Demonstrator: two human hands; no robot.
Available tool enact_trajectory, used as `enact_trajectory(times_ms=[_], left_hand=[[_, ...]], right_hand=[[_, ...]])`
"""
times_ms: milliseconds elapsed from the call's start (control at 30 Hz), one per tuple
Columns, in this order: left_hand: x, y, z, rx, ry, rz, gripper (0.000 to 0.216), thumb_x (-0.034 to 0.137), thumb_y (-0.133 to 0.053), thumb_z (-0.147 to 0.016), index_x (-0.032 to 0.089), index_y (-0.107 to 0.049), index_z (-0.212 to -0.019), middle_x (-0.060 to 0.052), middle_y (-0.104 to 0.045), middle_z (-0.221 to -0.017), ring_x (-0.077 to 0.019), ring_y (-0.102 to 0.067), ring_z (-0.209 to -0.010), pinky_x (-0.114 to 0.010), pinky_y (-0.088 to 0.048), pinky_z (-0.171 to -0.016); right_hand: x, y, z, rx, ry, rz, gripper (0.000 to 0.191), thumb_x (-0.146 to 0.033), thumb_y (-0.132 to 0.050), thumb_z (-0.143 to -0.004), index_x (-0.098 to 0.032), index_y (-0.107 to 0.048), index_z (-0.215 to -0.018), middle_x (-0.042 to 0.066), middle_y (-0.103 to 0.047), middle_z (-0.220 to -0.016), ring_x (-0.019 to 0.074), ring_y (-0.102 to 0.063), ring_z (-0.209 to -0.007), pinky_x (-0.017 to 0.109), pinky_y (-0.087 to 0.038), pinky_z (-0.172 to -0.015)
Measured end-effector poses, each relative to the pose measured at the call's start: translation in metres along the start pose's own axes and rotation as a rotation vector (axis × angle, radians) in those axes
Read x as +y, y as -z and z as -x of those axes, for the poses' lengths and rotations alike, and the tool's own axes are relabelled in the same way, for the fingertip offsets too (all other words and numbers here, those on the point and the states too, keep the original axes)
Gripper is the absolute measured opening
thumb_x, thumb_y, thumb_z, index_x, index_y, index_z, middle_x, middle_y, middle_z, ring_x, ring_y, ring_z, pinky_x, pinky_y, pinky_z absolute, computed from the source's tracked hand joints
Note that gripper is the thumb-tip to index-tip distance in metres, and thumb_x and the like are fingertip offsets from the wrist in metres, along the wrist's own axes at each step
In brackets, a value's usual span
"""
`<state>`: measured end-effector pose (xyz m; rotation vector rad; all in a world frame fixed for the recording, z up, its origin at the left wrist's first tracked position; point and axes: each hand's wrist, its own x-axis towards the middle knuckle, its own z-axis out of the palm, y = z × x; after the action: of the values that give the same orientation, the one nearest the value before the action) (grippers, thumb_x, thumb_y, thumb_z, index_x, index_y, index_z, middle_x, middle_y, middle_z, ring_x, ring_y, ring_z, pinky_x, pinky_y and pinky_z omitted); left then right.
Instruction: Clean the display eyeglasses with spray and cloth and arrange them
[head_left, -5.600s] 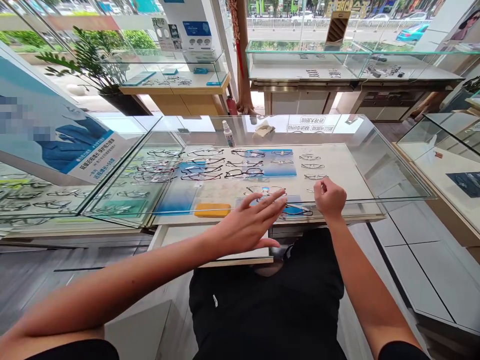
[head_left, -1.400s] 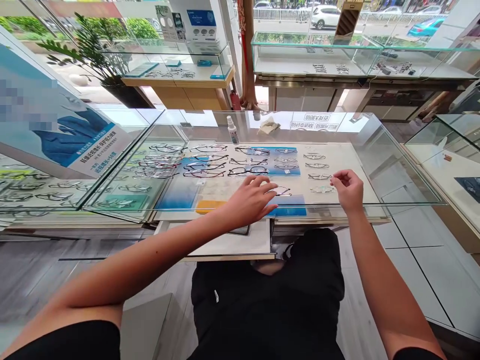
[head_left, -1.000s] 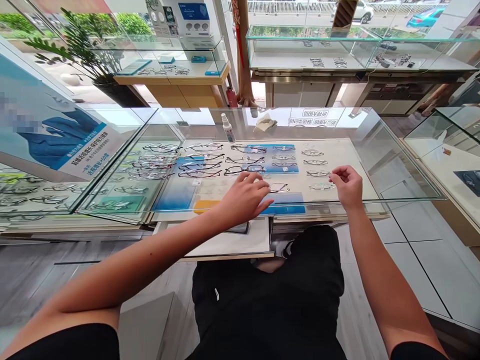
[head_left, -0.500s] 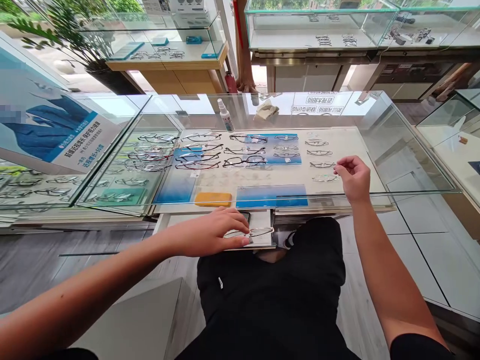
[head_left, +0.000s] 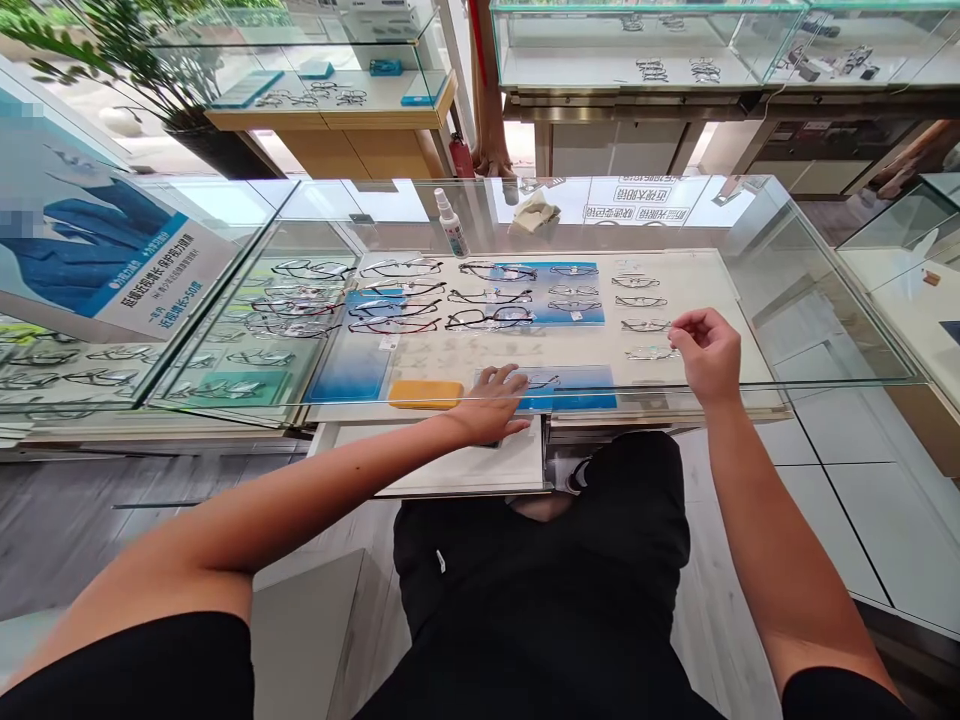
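My left hand (head_left: 491, 405) is at the front of the glass display case, over the open drawer and next to the yellow box. A pair of eyeglasses (head_left: 546, 382) shows at its fingertips, partly hidden by the fingers, above a blue card. My right hand (head_left: 705, 355) is held at the right with thumb and fingers pinched together; whatever is between them is too small to make out. Just left of its fingertips lies a thin-rimmed pair of glasses (head_left: 643, 326) in the right column. Several dark frames (head_left: 489, 318) lie in rows further left.
The drawer (head_left: 450, 470) stands pulled out in front of my legs. A yellow box (head_left: 425, 394) lies at the case's front. A spray bottle (head_left: 450, 224) and a crumpled cloth (head_left: 534, 214) are further back. The glass front edge (head_left: 750, 385) runs across.
My left hand has moved up and forward from the drawer to the case front, carrying the eyeglasses. The right hand has stayed almost still.
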<state>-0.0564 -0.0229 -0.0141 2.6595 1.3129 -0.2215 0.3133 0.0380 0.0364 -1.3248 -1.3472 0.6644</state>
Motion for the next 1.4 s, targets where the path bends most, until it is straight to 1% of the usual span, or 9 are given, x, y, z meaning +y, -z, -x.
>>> enact_trajectory(times_ms=[67,200,400,633,800,967,1267,1400], left_hand=[[0.003,-0.005,-0.01,0.014,-0.037,-0.008,0.062,0.052,-0.064,-0.102,0.017,-0.06,-0.152,-0.021,-0.055,-0.159,-0.0446,-0.033,-0.161,-0.058,-0.029,-0.127],[0.005,-0.014,-0.02,-0.011,-0.066,-0.054,0.059,0.051,-0.06,-0.104,0.017,-0.06,-0.151,-0.021,-0.054,-0.16,-0.0442,-0.034,-0.161,-0.059,-0.03,-0.126],[0.005,-0.018,-0.024,-0.002,-0.091,-0.072,0.055,0.052,-0.059,-0.105,0.019,-0.062,-0.148,-0.019,-0.057,-0.156,-0.0433,-0.037,-0.158,-0.057,-0.031,-0.124],[0.006,-0.024,-0.024,0.004,-0.111,-0.051,0.05,0.05,-0.063,-0.103,0.02,-0.066,-0.142,-0.017,-0.058,-0.157,-0.0428,-0.039,-0.156,-0.056,-0.032,-0.123],[0.008,-0.02,-0.025,-0.012,-0.119,-0.074,0.047,0.051,-0.061,-0.104,0.019,-0.068,-0.138,-0.018,-0.059,-0.157,-0.043,-0.04,-0.156,-0.058,-0.034,-0.122],[0.014,-0.013,-0.027,-0.042,-0.131,-0.058,0.038,0.049,-0.064,-0.103,0.02,-0.072,-0.126,-0.017,-0.06,-0.155,-0.0423,-0.042,-0.155,-0.057,-0.036,-0.122],[0.011,-0.023,-0.028,-0.018,-0.132,-0.09,0.041,0.053,-0.061,-0.104,0.021,-0.072,-0.125,-0.017,-0.061,-0.152,-0.0405,-0.044,-0.153,-0.055,-0.037,-0.121],[0.012,-0.021,-0.023,-0.022,-0.123,-0.09,0.042,0.053,-0.06,-0.104,0.019,-0.073,-0.124,-0.018,-0.06,-0.154,-0.0405,-0.045,-0.152,-0.056,-0.038,-0.121]], right_hand=[[0.0,0.001,0.0,-0.005,-0.001,-0.004,0.01,-0.029,-0.076,-0.082,-0.024,-0.071,-0.089,0.001,-0.07,-0.082,0.0184,-0.064,-0.073,0.035,-0.055,-0.071],[0.0,0.002,-0.001,-0.011,-0.004,-0.021,0.009,-0.027,-0.076,-0.082,-0.023,-0.072,-0.09,0.0,-0.07,-0.082,0.0178,-0.064,-0.073,0.035,-0.054,-0.071],[0.001,0.002,-0.002,-0.007,-0.003,-0.049,0.008,-0.026,-0.077,-0.082,-0.023,-0.072,-0.089,0.0,-0.069,-0.081,0.0175,-0.064,-0.072,0.034,-0.054,-0.069],[0.004,0.002,-0.002,-0.008,0.005,-0.047,0.009,-0.026,-0.077,-0.082,-0.023,-0.073,-0.089,0.0,-0.069,-0.081,0.0173,-0.064,-0.073,0.033,-0.054,-0.069],[0.006,0.003,-0.002,-0.009,0.011,-0.042,0.009,-0.027,-0.077,-0.082,-0.023,-0.072,-0.089,0.0,-0.069,-0.081,0.0176,-0.064,-0.073,0.034,-0.054,-0.069],[0.001,0.003,-0.001,-0.019,0.004,-0.035,0.009,-0.027,-0.076,-0.083,-0.023,-0.072,-0.089,0.0,-0.069,-0.082,0.0178,-0.064,-0.074,0.034,-0.054,-0.07],[-0.005,0.003,0.001,-0.027,0.006,-0.013,0.008,-0.028,-0.076,-0.083,-0.024,-0.071,-0.089,0.001,-0.068,-0.082,0.0184,-0.064,-0.074,0.035,-0.055,-0.072],[-0.005,0.004,0.001,-0.03,0.012,-0.003,0.008,-0.029,-0.075,-0.084,-0.024,-0.071,-0.09,0.001,-0.069,-0.082,0.019,-0.065,-0.075,0.036,-0.056,-0.072]])
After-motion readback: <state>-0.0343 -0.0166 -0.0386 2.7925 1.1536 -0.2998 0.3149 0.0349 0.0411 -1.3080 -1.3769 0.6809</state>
